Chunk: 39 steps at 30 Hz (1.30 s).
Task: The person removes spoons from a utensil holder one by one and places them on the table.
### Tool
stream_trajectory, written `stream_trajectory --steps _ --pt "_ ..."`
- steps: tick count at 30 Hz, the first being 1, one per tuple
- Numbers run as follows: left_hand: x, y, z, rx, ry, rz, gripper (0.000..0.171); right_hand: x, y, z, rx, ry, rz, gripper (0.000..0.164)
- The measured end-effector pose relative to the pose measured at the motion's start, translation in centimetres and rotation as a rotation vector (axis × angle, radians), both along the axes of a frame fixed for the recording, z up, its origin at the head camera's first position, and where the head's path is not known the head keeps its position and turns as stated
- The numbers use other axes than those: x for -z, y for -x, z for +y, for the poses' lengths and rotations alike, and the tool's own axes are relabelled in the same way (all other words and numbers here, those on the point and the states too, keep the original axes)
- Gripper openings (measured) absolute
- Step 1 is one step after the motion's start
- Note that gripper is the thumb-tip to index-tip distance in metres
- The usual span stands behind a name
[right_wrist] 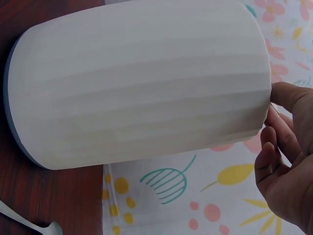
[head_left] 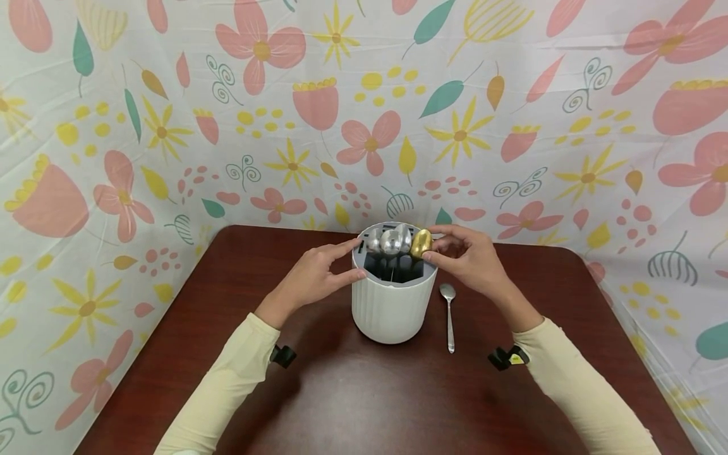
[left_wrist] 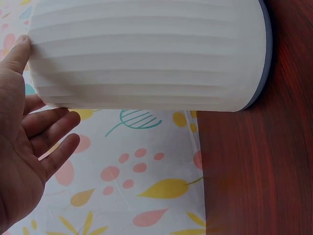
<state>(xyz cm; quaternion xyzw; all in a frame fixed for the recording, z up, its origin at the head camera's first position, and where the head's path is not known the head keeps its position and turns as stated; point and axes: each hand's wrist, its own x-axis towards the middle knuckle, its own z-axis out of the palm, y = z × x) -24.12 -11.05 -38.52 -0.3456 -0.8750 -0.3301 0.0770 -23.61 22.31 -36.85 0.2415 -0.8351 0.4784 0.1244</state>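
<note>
A white ribbed utensil holder [head_left: 389,309] stands upright on the table, with several silver spoons [head_left: 391,241] showing their rounded bowls at its top. Beside them, at the right of the opening, is a gold spoon [head_left: 421,244]; its handle is hidden inside. My right hand [head_left: 469,259] has thumb and forefinger at either side of the gold bowl, right over the rim, with other fingers curled in the right wrist view. On the left, my left hand [head_left: 309,275] touches the holder's rim with its thumb and forefinger nearly straight, the remaining fingers spread loosely alongside.
Just right of the holder, another silver spoon [head_left: 448,309] lies on the dark wooden table [head_left: 352,398]. Behind and at both sides hangs a flower-patterned cloth [head_left: 370,183]. Inside the holder's front are dark dividers [head_left: 392,268].
</note>
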Motion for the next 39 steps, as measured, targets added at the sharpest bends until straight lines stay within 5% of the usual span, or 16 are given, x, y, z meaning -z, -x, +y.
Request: stream_trajectory --steps 10,21,39 --pt "0.0 -0.1 0.0 0.004 -0.009 -0.007 0.069 0.2 0.0 0.3 -0.016 0.045 -0.076 0.044" --pt "0.2 -0.1 0.0 0.004 -0.009 -0.008 0.069 0.2 0.2 0.7 -0.079 0.218 -0.268 0.042" --pt "0.1 0.1 -0.1 0.005 0.003 0.020 0.069 -2.1 -0.2 0.4 -0.047 0.232 -0.242 0.038"
